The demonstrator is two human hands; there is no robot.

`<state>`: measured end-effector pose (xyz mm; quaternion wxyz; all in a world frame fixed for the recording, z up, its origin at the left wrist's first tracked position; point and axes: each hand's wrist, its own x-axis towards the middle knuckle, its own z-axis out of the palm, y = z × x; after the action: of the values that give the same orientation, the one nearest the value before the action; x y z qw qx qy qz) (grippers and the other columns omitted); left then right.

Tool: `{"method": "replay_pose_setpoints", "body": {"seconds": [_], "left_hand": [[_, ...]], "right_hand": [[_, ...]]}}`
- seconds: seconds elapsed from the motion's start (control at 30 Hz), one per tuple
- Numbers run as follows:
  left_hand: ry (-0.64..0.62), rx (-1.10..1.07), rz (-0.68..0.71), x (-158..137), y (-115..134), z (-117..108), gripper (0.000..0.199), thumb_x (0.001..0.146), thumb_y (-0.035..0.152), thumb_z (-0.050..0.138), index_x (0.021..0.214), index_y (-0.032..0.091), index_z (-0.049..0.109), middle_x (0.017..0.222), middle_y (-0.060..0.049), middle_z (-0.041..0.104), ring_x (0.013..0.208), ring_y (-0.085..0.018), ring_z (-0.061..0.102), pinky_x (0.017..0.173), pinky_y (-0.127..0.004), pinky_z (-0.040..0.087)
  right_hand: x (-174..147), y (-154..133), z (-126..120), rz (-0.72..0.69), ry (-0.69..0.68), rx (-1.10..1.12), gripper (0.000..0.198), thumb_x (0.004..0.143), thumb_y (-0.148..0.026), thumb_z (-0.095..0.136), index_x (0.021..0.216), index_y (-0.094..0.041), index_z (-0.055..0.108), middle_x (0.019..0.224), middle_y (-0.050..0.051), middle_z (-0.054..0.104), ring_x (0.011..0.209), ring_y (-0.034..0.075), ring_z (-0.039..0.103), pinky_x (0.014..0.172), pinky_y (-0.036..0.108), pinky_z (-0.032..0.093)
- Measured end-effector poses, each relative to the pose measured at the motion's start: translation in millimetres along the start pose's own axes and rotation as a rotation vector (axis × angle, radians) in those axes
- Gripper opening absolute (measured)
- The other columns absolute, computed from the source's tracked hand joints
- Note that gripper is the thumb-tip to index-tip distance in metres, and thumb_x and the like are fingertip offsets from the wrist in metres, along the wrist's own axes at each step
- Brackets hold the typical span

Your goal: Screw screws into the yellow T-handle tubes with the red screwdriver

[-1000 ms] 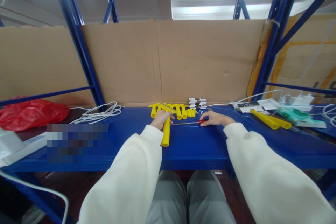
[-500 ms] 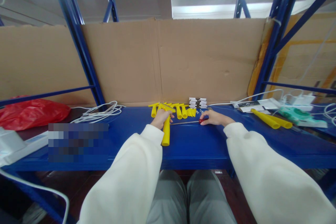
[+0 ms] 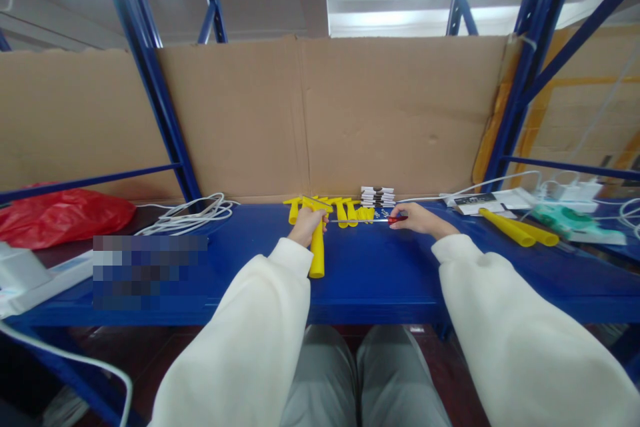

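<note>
Here, in the head view, the left hand [image 3: 307, 225] is wrapped around the upper part of a yellow T-shaped tool [image 3: 316, 248], fingers closed on its handle just under the crossbar. The handle runs down from the hand toward the person and ends near the front of the blue shelf [image 3: 380, 280]; the crossbar sits just above the knuckles.

To the right of that hand, the right hand [image 3: 419, 219] is pinched shut on the red handle of a screwdriver [image 3: 397, 219]. Its thin metal shaft reaches leftward from the fingers, almost level, toward the head of the yellow tool; whether the tip touches it is too small to tell.

Just beyond both hands, against the cardboard backing [image 3: 325, 113], lies a row of yellow pieces [image 3: 347, 211], close together. Right of them, and just behind the right hand, stands a small stack of black-and-white parts [image 3: 377, 196].

Farther right of the right hand lie two long yellow tubes [image 3: 517, 229] side by side at a slant, with a white box [image 3: 493, 201], a teal device [image 3: 565, 221] and white chargers with cords beyond them.

Well left of the left hand sits a bundle of white cable [image 3: 193, 212], and beyond that a red plastic bag [image 3: 63, 212]. Both white sleeves [image 3: 250, 333] come up from the lower edge, with grey trousers between them.
</note>
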<state>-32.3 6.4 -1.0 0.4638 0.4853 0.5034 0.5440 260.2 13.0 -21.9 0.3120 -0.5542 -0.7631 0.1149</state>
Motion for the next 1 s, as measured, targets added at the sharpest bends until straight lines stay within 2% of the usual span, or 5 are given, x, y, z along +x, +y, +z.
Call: {"method": "replay_pose_setpoints", "body": {"seconds": [0.17, 0.27, 0.5, 0.83, 1.0], "left_hand": [[0.002, 0.055, -0.012, -2.3, 2.5, -0.1, 0.024, 0.072, 0.000, 0.055, 0.056, 0.017, 0.050, 0.043, 0.003, 0.051, 0.032, -0.008, 0.043, 0.036, -0.019, 0.036], [-0.022, 0.088, -0.014, -4.6, 3.0, 0.2, 0.022, 0.074, 0.001, 0.054, 0.058, 0.017, 0.051, 0.045, 0.003, 0.052, 0.034, -0.008, 0.043, 0.038, -0.020, 0.038], [-0.083, 0.189, -0.010, -8.4, 3.5, 1.0, 0.024, 0.075, 0.003, 0.056, 0.055, 0.016, 0.052, 0.045, 0.003, 0.052, 0.034, -0.008, 0.044, 0.038, -0.020, 0.037], [-0.065, 0.332, 0.043, -5.5, 2.4, 0.5, 0.031, 0.075, 0.003, 0.056, 0.049, 0.017, 0.050, 0.043, 0.002, 0.050, 0.037, -0.009, 0.045, 0.042, -0.021, 0.039], [-0.065, 0.384, 0.071, 0.8, -2.5, -0.1, 0.033, 0.076, 0.005, 0.057, 0.047, 0.017, 0.049, 0.042, 0.001, 0.051, 0.038, -0.010, 0.046, 0.043, -0.022, 0.038]], "right_hand": [[5.0, 17.1, 0.4, 0.030, 0.137, -0.054, 0.018, 0.066, -0.033, 0.081, 0.077, -0.022, 0.071, 0.078, 0.002, 0.076, 0.078, 0.023, 0.070, 0.077, 0.033, 0.054], [7.3, 23.1, 2.3, 0.025, 0.166, -0.081, 0.019, 0.067, -0.036, 0.083, 0.077, -0.023, 0.072, 0.076, 0.001, 0.075, 0.077, 0.023, 0.070, 0.077, 0.033, 0.054], [8.2, 25.0, 5.5, 0.009, 0.170, -0.101, 0.021, 0.067, -0.037, 0.084, 0.080, -0.024, 0.073, 0.080, 0.001, 0.077, 0.079, 0.023, 0.071, 0.079, 0.034, 0.055], [8.5, 25.0, 5.3, -0.043, 0.172, -0.133, 0.021, 0.071, -0.039, 0.080, 0.085, -0.025, 0.073, 0.080, 0.000, 0.076, 0.078, 0.022, 0.070, 0.076, 0.033, 0.055], [6.4, 18.2, 4.6, -0.041, 0.158, -0.129, 0.016, 0.071, -0.034, 0.079, 0.083, -0.025, 0.072, 0.081, 0.001, 0.076, 0.079, 0.023, 0.070, 0.076, 0.034, 0.055]]}}
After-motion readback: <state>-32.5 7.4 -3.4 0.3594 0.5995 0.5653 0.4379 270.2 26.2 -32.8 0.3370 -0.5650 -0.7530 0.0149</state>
